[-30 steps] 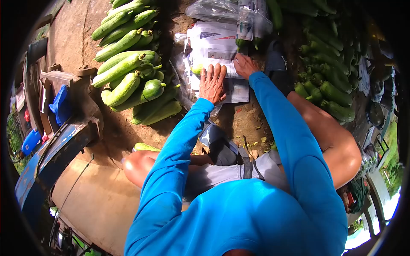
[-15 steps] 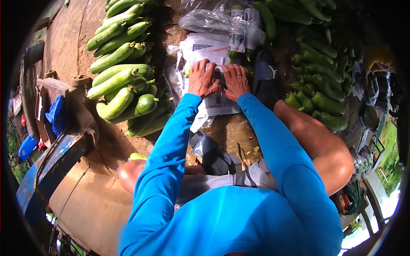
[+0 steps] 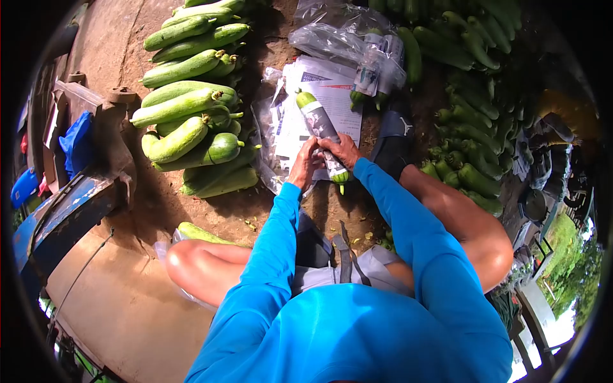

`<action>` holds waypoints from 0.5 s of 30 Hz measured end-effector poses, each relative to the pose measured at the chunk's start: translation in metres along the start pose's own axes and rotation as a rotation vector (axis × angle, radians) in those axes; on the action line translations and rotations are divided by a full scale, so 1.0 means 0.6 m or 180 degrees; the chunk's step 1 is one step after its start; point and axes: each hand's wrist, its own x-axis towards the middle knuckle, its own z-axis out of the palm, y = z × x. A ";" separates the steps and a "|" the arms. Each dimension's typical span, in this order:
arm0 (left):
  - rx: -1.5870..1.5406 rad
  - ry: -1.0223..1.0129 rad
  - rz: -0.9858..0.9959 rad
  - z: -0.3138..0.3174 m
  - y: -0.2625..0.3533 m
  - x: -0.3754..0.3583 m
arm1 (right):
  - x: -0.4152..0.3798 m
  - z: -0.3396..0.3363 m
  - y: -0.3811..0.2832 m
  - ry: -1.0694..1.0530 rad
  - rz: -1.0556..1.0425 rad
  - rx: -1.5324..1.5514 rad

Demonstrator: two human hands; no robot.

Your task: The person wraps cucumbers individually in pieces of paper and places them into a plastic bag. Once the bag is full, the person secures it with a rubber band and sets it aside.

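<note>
A long green gourd (image 3: 306,99) is wrapped round its middle in a printed newspaper sheet (image 3: 322,125), and both its ends show. My left hand (image 3: 305,165) is closed on the lower left side of the roll. From the right, my right hand (image 3: 345,152) grips the same roll, its fingers bent over the paper. Beneath lies a stack of newspaper sheets (image 3: 345,107) on the ground. The undersides of my fingers are hidden.
Several bare gourds (image 3: 185,105) are piled on the left, with more gourds (image 3: 476,127) on the right. Wrapped gourds (image 3: 378,67) lie beside clear plastic bags (image 3: 329,39) beyond the papers. My sandalled foot (image 3: 393,131) is right of the stack.
Both hands were flat over the paper; now they hold the rolled, wrapped gourd nearer my body. The gourd and its wrapping have come into clear sight. The view has shifted slightly.
</note>
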 end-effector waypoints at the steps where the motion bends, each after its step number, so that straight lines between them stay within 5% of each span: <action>1: 0.0094 -0.0196 0.0092 0.001 0.007 -0.021 | 0.028 -0.001 0.043 0.0131 -0.0345 -0.0577; 2: 0.0471 -0.0326 0.0838 -0.024 -0.024 0.006 | 0.028 -0.008 0.015 -0.0211 -0.0426 -0.0741; 4: 0.0395 -0.0631 0.1306 -0.057 -0.042 0.024 | 0.028 -0.017 -0.016 -0.0668 -0.0954 -0.1606; 5: 0.0125 -0.0385 0.0846 -0.023 0.009 -0.001 | 0.052 -0.030 -0.004 -0.0807 -0.0553 -0.2517; 10: 0.1120 -0.0398 0.0862 -0.010 0.067 0.025 | 0.039 -0.099 -0.193 -0.1506 -0.0934 -0.4484; 12: 0.1057 -0.0319 0.0577 0.038 0.130 0.001 | 0.061 -0.143 -0.235 -0.1531 -0.1599 -0.4914; 14: 0.1151 -0.0374 0.0760 0.047 0.147 0.013 | 0.104 -0.205 -0.244 -0.0421 -0.3045 -0.4364; 15: 0.1362 -0.0280 0.0925 0.045 0.151 0.023 | 0.115 -0.226 -0.271 -0.0128 -0.2582 -0.4597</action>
